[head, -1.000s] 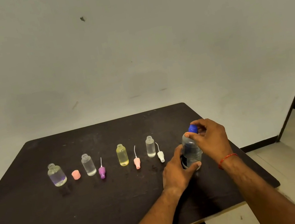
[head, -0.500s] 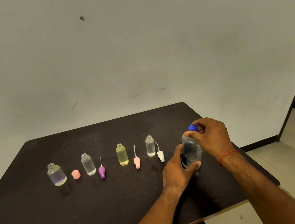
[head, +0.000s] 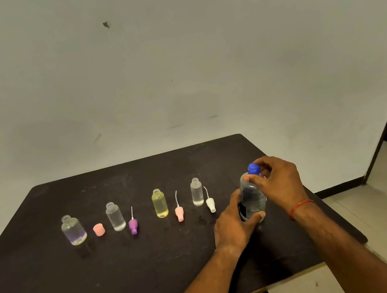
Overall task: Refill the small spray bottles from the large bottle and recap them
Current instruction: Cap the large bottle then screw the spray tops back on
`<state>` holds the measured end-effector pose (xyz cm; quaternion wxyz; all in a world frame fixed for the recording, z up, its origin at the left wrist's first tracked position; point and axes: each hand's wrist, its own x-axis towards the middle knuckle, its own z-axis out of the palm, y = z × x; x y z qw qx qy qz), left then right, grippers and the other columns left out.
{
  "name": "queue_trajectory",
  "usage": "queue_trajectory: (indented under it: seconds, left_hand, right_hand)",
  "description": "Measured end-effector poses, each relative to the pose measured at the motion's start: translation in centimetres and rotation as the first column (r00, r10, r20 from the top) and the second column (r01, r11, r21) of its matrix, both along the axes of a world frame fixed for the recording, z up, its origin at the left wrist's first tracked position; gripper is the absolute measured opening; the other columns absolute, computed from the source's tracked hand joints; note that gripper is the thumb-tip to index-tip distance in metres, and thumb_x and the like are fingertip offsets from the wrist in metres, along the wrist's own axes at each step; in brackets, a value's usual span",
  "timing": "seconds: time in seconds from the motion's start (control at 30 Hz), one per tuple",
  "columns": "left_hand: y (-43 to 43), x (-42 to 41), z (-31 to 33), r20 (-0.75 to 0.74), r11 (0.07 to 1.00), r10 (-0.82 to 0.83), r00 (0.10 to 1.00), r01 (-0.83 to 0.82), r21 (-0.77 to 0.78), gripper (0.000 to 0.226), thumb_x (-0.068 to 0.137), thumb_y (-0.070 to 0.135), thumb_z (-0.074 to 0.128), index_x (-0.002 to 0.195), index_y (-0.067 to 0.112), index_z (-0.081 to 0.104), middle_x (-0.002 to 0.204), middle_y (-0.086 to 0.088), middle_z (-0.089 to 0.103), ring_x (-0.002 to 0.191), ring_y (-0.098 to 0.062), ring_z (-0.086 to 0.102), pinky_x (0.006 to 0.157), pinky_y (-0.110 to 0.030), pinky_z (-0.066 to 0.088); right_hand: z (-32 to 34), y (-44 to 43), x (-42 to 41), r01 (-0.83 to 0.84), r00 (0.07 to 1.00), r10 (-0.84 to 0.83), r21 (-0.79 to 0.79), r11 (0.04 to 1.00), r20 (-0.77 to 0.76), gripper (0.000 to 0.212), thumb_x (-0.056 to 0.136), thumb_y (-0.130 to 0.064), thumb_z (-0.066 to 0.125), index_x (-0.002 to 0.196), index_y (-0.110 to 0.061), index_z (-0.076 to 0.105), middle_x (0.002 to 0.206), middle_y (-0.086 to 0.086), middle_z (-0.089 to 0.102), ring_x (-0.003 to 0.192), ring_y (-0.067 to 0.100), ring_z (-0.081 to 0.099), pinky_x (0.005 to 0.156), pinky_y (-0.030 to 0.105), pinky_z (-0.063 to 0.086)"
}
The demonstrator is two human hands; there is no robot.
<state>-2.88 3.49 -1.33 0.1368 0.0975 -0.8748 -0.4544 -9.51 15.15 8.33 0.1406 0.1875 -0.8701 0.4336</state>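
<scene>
Looks early in the task, by judgement: no pouring under way and nothing recapped. Shows four small spray bottles upright and open-necked in a row on the dark table (head: pixel 132 273): a squat clear bottle (head: pixel 73 229) at far left, then a taller clear bottle (head: pixel 115 216), a yellow bottle (head: pixel 159 203) and a narrow clear bottle (head: pixel 196 192). Shows each top lying just to the right of its bottle: a pink cap (head: pixel 99 229), a purple spray head (head: pixel 133 225), a pink spray head (head: pixel 179 213) and a white spray head (head: pixel 210 204). Leaves the fill levels hard to read, apart from a little liquid low in the squat clear bottle. Leaves to do, as far as can be told, the opening of the large bottle, four pours and four recappings. Places the large bottle (head: pixel 253 197) upright at the right end of the row, near the table's right edge and close to the white spray head, with its blue cap (head: pixel 253 168) on the neck. Wraps the left hand (head: pixel 232 227) round the lower body, thumb across the front, seemingly steadying it on the table. Pinches the blue cap from the right with the right hand (head: pixel 279 183), thumb and fingertips curled round it, seemingly ready to twist.
</scene>
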Motion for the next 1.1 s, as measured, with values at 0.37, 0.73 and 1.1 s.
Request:
queue_trajectory:
  seconds: [0.37,0.73,1.1]
  left_hand:
    - [0.39,-0.04,0.14,0.014,1.000,-0.001,1.000,0.002,-0.030,0.075,0.081,0.066,0.070,0.143,0.054,0.030,0.137,0.018,0.062,0.124,-0.009,0.062,0.101,-0.034,0.052]
    - [0.24,-0.19,-0.06,0.004,0.999,-0.009,1.000,0.009,-0.032,0.075,0.080,0.066,0.069,0.143,0.054,0.030,0.138,0.018,0.061,0.126,-0.008,0.060,0.101,-0.034,0.052]
    - [0.30,-0.26,-0.09,0.001,0.999,-0.012,1.000,0.013,-0.031,0.074,0.080,0.067,0.069,0.142,0.054,0.031,0.137,0.017,0.062,0.123,-0.009,0.062,0.100,-0.037,0.054]
  right_hand:
    - [-0.01,0.63,-0.03,0.002,0.999,-0.005,-0.054,0.999,-0.045,0.028,0.077,-0.027,0.081,0.101,-0.018,0.069,0.093,-0.002,0.068,0.081,0.009,0.062,0.072,0.008,0.043]
    - [-0.61,0.59,-0.32,-0.080,0.995,0.076,-0.054,0.995,-0.060,0.031,0.084,-0.012,0.074,0.113,-0.022,0.068,0.108,-0.007,0.065,0.100,0.012,0.063,0.087,0.017,0.046]
    - [-0.49,0.24,0.09,0.038,0.996,-0.041,-0.045,0.998,-0.078,0.035,0.077,-0.033,0.081,0.106,-0.018,0.069,0.096,-0.003,0.064,0.084,0.010,0.059,0.076,0.011,0.044]
